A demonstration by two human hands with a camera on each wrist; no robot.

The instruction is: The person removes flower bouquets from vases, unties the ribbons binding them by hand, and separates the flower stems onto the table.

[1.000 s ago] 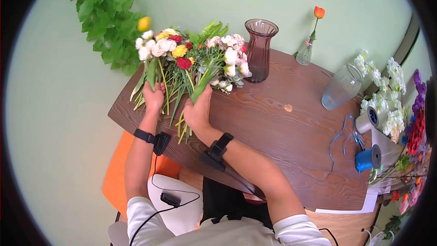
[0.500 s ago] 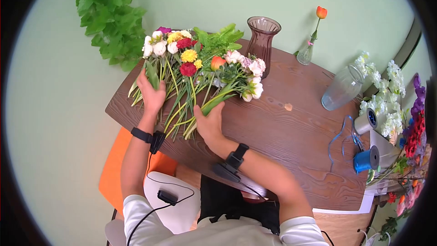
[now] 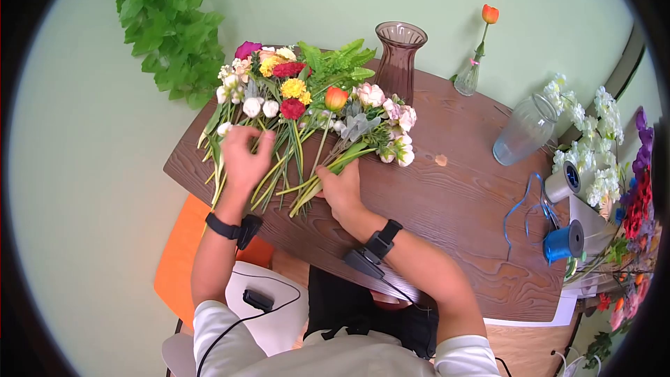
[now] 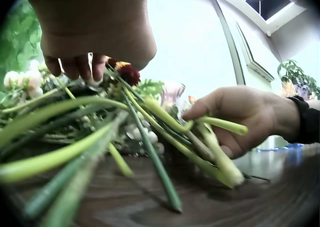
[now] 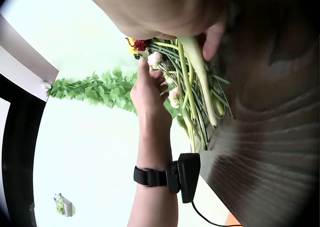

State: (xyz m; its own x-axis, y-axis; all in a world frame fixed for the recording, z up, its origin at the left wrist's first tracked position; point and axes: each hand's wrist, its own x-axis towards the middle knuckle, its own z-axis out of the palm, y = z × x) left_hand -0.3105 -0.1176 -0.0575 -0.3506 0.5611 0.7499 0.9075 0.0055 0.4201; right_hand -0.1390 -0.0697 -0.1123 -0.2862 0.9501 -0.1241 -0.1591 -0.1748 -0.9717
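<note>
— Flowers (image 3: pixel 307 108) first: where do they lie?
— Flat on the brown wooden tabletop (image 3: pixel 447 195), near its far left corner, blooms fanned toward the wall and green stems (image 3: pixel 289 174) converging toward the person.
— What is the left hand (image 3: pixel 244 157) doing?
— It rests on top of the stems on the left side of the bunch, fingers spread loosely and laid over them; the left wrist view shows the fingertips (image 4: pixel 75 67) curled down lightly onto the stalks without closing around any.
— And the right hand (image 3: pixel 342 185)?
— It sits at the lower end of the bunch, thumb and fingers closed around a few thick green stems (image 4: pixel 215 147) just above the wood.
— What stands nearby?
— A purple ribbed glass vase (image 3: pixel 398 63) just behind the blooms, a clear glass jar (image 3: pixel 523 132) farther right, a small bud vase with an orange tulip (image 3: pixel 478 49) at the far edge, and a blue ribbon spool (image 3: pixel 565 243) near the right edge. Green leafy vines (image 3: pixel 164 28) hang on the wall at upper left.
</note>
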